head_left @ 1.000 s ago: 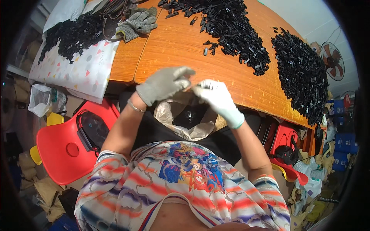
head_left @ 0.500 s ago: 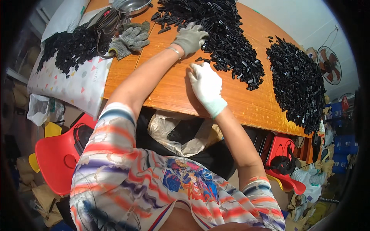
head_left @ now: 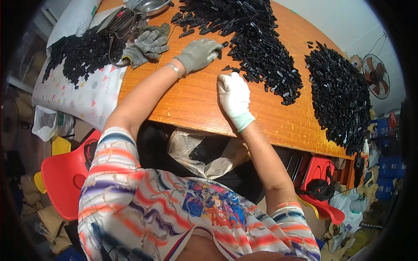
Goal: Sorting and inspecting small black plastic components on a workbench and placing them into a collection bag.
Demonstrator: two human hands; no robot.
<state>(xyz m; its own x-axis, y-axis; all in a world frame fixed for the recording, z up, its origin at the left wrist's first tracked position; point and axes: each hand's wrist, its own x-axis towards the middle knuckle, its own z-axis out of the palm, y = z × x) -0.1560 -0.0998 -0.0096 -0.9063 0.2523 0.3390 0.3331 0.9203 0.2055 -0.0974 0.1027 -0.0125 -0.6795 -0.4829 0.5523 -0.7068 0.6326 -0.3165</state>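
Note:
My left hand (head_left: 198,55), in a grey glove, pinches a small black plastic piece (head_left: 224,44) just left of the big heap of black plastic pieces (head_left: 265,54) on the wooden table (head_left: 187,98). My right hand (head_left: 234,93), in a white glove with a pale green cuff, rests on the table nearer to me with its fingers curled in. What those fingers hold, if anything, is hidden. A few loose black pieces (head_left: 230,68) lie just beyond my right hand.
A second black heap (head_left: 337,95) covers the table's right side. At the left lie grey knitted gloves (head_left: 149,43), a dark bag (head_left: 124,26) and more black pieces (head_left: 80,56) on a patterned cloth (head_left: 74,98). A metal bowl (head_left: 150,6) stands far left. An open plastic bag (head_left: 180,148) hangs below the near edge.
My left hand has drawn back left and toward me from the heap, with a black piece now in its fingers. My right hand's fingers have curled in and it has shifted slightly right.

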